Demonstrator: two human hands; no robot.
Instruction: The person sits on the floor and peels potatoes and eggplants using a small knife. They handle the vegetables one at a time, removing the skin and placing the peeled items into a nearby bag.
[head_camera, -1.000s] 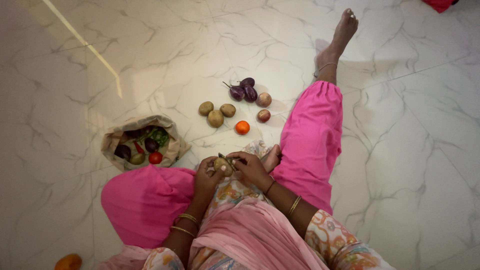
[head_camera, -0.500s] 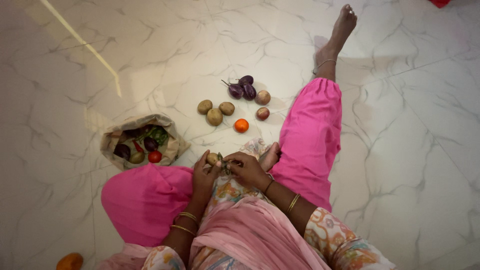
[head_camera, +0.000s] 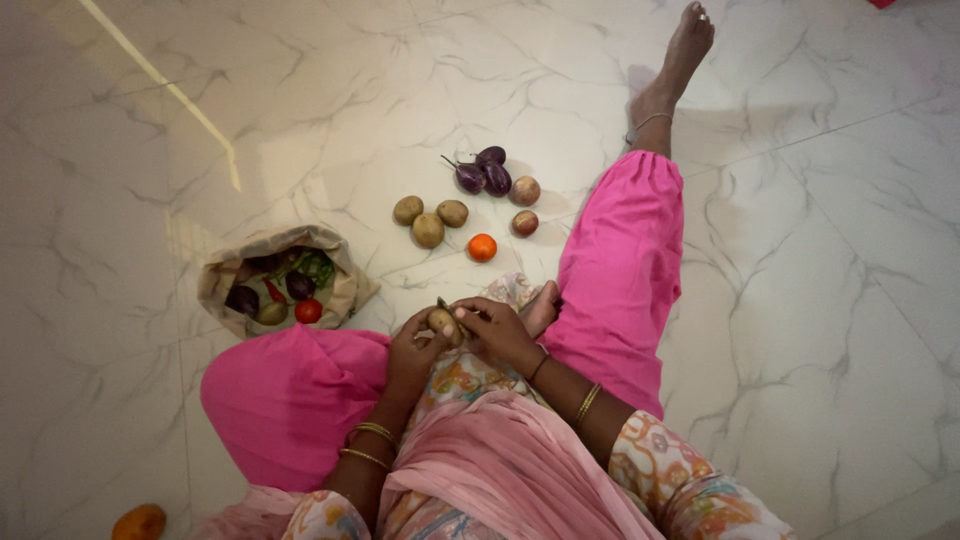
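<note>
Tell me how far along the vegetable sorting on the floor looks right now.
Done: three potatoes, small eggplants, two onions and an orange tomato lie grouped on the marble floor. In hand: left hand and right hand hold another potato. Left: the paper bag holds more vegetables.

The floor is glossy white marble with grey veins, mirroring light. A crumpled, matt brown paper bag sits left; the potato looks dull and rough. The aubergines shine smooth, trousers are soft matt pink cloth
</note>
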